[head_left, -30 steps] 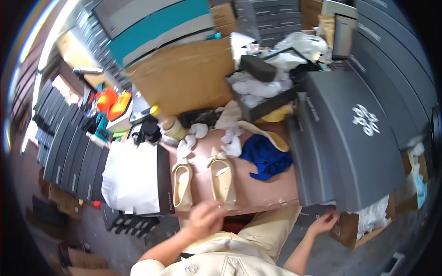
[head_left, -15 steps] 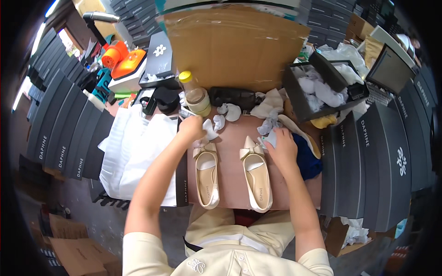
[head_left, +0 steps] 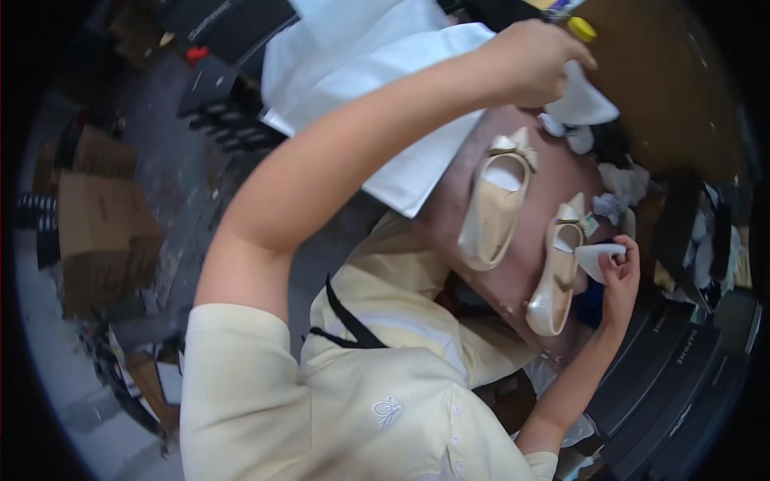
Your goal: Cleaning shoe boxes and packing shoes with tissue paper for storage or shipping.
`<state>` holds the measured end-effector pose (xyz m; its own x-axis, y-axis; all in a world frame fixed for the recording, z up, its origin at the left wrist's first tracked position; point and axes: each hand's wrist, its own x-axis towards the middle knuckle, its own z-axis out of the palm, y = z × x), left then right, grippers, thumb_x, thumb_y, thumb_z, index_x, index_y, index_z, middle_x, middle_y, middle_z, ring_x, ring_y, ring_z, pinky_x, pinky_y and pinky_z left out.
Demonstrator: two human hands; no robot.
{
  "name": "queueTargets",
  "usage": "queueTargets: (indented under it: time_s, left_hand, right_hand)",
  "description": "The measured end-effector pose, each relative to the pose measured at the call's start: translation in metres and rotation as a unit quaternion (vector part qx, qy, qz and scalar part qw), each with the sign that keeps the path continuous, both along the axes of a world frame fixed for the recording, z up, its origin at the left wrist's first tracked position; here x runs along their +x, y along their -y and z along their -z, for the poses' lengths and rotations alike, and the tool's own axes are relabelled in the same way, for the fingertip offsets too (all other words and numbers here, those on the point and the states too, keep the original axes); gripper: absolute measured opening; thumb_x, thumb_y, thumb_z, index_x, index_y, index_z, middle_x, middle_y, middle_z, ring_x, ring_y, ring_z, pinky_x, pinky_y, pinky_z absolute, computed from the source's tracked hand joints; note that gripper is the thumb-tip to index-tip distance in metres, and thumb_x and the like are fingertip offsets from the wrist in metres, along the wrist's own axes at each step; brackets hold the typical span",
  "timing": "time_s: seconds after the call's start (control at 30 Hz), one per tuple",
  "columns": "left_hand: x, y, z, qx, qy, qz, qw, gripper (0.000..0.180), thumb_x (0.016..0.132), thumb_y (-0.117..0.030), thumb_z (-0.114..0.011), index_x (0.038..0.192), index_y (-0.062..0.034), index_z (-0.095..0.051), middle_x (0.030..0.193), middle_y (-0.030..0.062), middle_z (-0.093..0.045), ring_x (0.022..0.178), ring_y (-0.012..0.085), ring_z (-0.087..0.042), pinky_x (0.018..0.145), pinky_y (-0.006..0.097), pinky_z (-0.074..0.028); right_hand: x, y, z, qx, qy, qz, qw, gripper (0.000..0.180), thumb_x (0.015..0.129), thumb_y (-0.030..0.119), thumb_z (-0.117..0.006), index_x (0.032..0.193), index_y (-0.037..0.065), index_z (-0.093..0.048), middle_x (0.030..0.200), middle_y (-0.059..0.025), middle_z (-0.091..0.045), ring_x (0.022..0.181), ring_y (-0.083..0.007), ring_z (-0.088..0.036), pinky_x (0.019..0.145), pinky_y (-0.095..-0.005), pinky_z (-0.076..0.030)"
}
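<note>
Two cream pointed flats with bows at the toes, the left shoe (head_left: 491,212) and the right shoe (head_left: 552,276), stand side by side on the pinkish worktop (head_left: 521,240). My left hand (head_left: 529,66) is raised beyond the left shoe's toe. Its closed fingers grip a thin, curved white sheet (head_left: 584,100), paper or foam. Beside the right shoe, my right hand (head_left: 622,280) pinches a smaller white sheet (head_left: 598,260) between thumb and fingers. Neither hand touches a shoe.
White wrapping paper (head_left: 409,152) spreads left of the shoes. Crumpled paper (head_left: 611,207) lies past the toes, near a bottle with a yellow cap (head_left: 581,30). Dark shoe boxes (head_left: 666,377) line the right, and cardboard boxes (head_left: 108,236) stand on the floor.
The whole view has tilted sharply, and the worktop now appears at upper right. Both hands have lifted, each with a white sheet now plainly visible. The shoes still stand on the worktop.
</note>
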<state>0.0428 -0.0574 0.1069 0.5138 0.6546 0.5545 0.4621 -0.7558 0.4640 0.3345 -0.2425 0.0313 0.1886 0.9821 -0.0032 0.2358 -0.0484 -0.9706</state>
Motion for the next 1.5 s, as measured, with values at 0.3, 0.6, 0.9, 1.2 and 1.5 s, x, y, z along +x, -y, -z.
queueTargets:
  time_s: [0.3, 0.6, 0.9, 1.2, 1.5]
  left_hand:
    - [-0.134, 0.114, -0.027, -0.079, 0.152, 0.0, 0.985, 0.016, 0.075, -0.008, -0.057, 0.086, 0.0042, -0.059, 0.076, 0.0207, -0.062, 0.074, 0.0316, -0.063, 0.068, 0.036, -0.049]
    - [-0.166, 0.149, -0.039, -0.103, 0.122, -0.007, 0.987, 0.017, 0.075, -0.004, -0.057, 0.089, 0.0049, -0.056, 0.072, 0.0187, -0.06, 0.068, 0.0298, -0.061, 0.063, 0.035, -0.048]
    - [-0.102, 0.127, -0.006, 0.073, 0.065, -0.011, 0.995, 0.009, 0.073, -0.004, -0.063, 0.08, -0.0048, -0.058, 0.078, 0.0116, -0.054, 0.076, 0.0283, -0.059, 0.067, 0.038, -0.047]
    - [0.004, 0.071, 0.072, 0.113, -0.276, 0.084, 0.951, 0.015, 0.069, -0.008, -0.062, 0.081, -0.0049, -0.054, 0.072, 0.0097, -0.06, 0.067, 0.027, -0.064, 0.056, 0.036, -0.05]
    - [0.008, 0.044, 0.112, 0.077, -0.358, 0.152, 0.918, 0.012, 0.078, -0.018, -0.054, 0.084, -0.0075, -0.051, 0.062, 0.0097, -0.058, 0.045, 0.0211, -0.058, 0.038, 0.034, -0.044]
  right_hand:
    - [-0.036, -0.012, 0.002, 0.037, 0.507, -0.147, 0.848, 0.016, 0.07, -0.006, -0.056, 0.083, 0.001, -0.051, 0.083, -0.0094, -0.049, 0.068, -0.024, -0.054, 0.063, -0.0289, -0.043]
    - [-0.045, -0.024, 0.015, 0.054, 0.554, -0.202, 0.806, 0.017, 0.073, -0.002, -0.059, 0.087, 0.003, -0.051, 0.095, -0.0123, -0.053, 0.076, -0.0367, -0.058, 0.065, -0.0431, -0.047]
    - [-0.032, -0.018, 0.034, 0.073, 0.517, -0.03, 0.852, 0.02, 0.076, 0.008, -0.065, 0.089, 0.003, -0.052, 0.085, -0.0131, -0.055, 0.075, -0.0314, -0.058, 0.068, -0.0388, -0.047]
    - [-0.019, 0.003, 0.015, 0.081, 0.345, 0.056, 0.933, 0.016, 0.078, 0.012, -0.068, 0.088, 0.003, -0.058, 0.08, -0.0068, -0.058, 0.069, -0.0173, -0.058, 0.057, -0.0285, -0.045]
    - [-0.018, -0.027, -0.004, 0.105, 0.349, 0.033, 0.931, 0.018, 0.077, 0.011, -0.066, 0.091, 0.004, -0.059, 0.083, -0.0099, -0.058, 0.066, -0.0225, -0.059, 0.059, -0.031, -0.047]
